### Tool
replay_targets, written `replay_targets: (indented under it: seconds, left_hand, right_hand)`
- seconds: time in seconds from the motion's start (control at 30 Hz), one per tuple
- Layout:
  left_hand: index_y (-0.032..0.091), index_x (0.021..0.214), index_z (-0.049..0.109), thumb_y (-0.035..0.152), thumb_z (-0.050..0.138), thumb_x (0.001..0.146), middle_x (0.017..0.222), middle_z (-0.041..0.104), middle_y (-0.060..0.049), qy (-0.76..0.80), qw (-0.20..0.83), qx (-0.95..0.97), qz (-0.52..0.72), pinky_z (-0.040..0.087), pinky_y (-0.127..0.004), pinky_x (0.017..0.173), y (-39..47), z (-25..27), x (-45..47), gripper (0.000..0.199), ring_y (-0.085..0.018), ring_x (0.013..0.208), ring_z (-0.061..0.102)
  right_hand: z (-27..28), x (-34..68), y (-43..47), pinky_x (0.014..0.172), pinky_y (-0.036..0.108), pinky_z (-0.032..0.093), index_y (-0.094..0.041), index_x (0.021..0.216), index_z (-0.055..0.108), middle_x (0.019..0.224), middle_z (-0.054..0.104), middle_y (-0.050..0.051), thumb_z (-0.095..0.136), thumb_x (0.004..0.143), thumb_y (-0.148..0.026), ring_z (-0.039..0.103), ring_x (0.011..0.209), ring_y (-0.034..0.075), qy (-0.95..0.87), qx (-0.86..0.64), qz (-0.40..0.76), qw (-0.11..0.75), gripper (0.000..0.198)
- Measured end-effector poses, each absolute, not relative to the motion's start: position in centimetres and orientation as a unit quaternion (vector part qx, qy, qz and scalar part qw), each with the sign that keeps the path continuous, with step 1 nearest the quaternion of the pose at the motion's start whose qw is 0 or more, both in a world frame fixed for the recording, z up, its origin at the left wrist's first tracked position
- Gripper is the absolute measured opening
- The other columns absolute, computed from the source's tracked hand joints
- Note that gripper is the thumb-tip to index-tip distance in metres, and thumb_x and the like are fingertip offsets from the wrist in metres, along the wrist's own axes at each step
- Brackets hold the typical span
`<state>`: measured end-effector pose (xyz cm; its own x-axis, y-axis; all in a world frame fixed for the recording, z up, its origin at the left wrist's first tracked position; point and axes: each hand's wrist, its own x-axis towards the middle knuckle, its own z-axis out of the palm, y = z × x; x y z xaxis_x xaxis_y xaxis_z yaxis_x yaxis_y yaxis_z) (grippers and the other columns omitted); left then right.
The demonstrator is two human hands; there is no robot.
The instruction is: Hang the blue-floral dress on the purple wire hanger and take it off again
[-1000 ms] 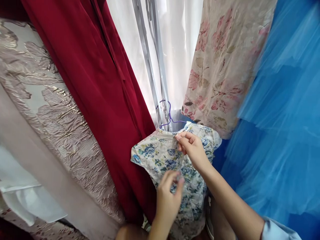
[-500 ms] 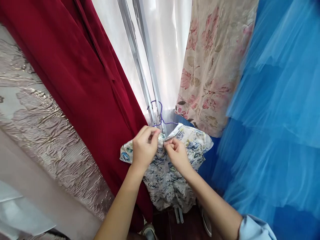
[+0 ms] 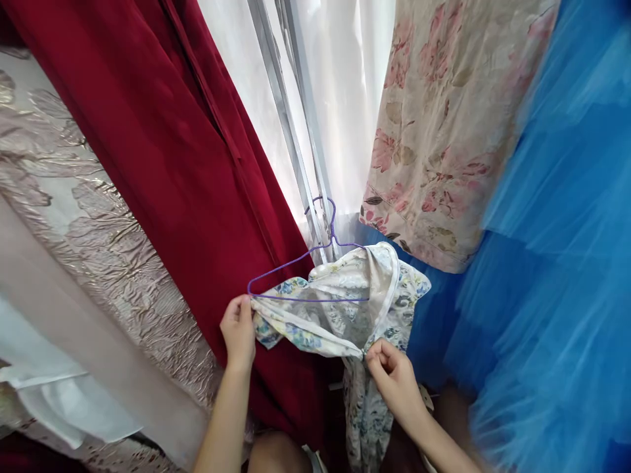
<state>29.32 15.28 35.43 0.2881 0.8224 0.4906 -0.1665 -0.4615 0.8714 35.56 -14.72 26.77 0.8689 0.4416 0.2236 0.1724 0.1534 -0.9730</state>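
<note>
A white garment with a blue and yellow floral print [image 3: 305,338] hangs by its right shoulder on a thin purple hanger [image 3: 280,268]. The hanger's left arm is bare, and the neck opening is spread wide. My left hand [image 3: 239,332] pinches the garment's edge right at the hanger's left end; whether it also grips the wire I cannot tell. Lower and to the right, my right hand [image 3: 392,378] pinches the white-trimmed edge at the bottom of the opening. The garment's lower part falls in folds beneath it.
Metal uprights [image 3: 290,131] rise behind the hanger before a white curtain [image 3: 345,98]. A long red garment [image 3: 148,164] hangs left, beside textured fabric [image 3: 123,236]. To the right hang a pink-flowered beige garment [image 3: 434,144] and blue tulle [image 3: 557,263].
My hands have parted: the left moved left and down, the right moved right and down. The garment's left shoulder has come off the hanger and its neck opening is pulled wide.
</note>
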Motion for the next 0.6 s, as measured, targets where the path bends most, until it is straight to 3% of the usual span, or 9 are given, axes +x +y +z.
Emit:
replay_targets:
  seconds: [0.1, 0.23, 0.5, 0.6]
  left_hand:
    - [0.013, 0.088, 0.064, 0.059, 0.064, 0.080, 0.074, 0.064, -0.003, 0.256, 0.519, 0.653, 0.489, 0.049, -0.025, 0.061, 12.0, 30.6, 29.0, 0.047, -0.015, 0.064, 0.058]
    - [0.013, 0.085, 0.068, 0.058, 0.069, 0.080, 0.079, 0.068, -0.006, 0.218, 0.571, 0.684, 0.399, 0.051, -0.027, 0.068, 5.9, 27.4, 28.9, 0.045, -0.019, 0.073, 0.063]
    - [0.016, 0.082, 0.064, 0.037, 0.057, 0.097, 0.081, 0.059, -0.003, 0.031, 0.616, 0.747, 0.249, 0.046, -0.025, 0.074, -3.4, 29.1, 28.2, 0.027, -0.016, 0.079, 0.058]
    - [0.017, 0.080, 0.064, 0.036, 0.057, 0.097, 0.077, 0.057, -0.003, 0.000, 0.624, 0.742, 0.244, 0.044, -0.025, 0.068, -4.6, 29.6, 26.7, 0.027, -0.015, 0.074, 0.056]
  right_hand:
    - [25.3, 35.5, -15.9, 0.054, 0.026, 0.023, -0.021, 0.072, 0.051, 0.060, 0.032, -0.007, 0.060, 0.087, -0.031, 0.028, 0.055, 0.012, -0.200, -0.655, 0.081, 0.724, 0.021]
    - [22.6, 36.0, -17.8, 0.054, 0.027, 0.022, -0.021, 0.071, 0.050, 0.059, 0.029, -0.007, 0.061, 0.085, -0.037, 0.028, 0.054, 0.013, -0.156, -0.675, 0.093, 0.715, 0.023]
    - [17.7, 34.1, -20.1, 0.054, 0.030, 0.035, -0.023, 0.064, 0.052, 0.060, 0.046, -0.002, 0.065, 0.079, -0.050, 0.045, 0.056, 0.018, -0.102, -0.691, 0.126, 0.704, 0.034]
    - [18.1, 31.9, -20.3, 0.052, 0.031, 0.038, -0.023, 0.076, 0.062, 0.056, 0.049, -0.002, 0.063, 0.079, -0.060, 0.048, 0.052, 0.020, -0.063, -0.682, 0.140, 0.715, 0.037]
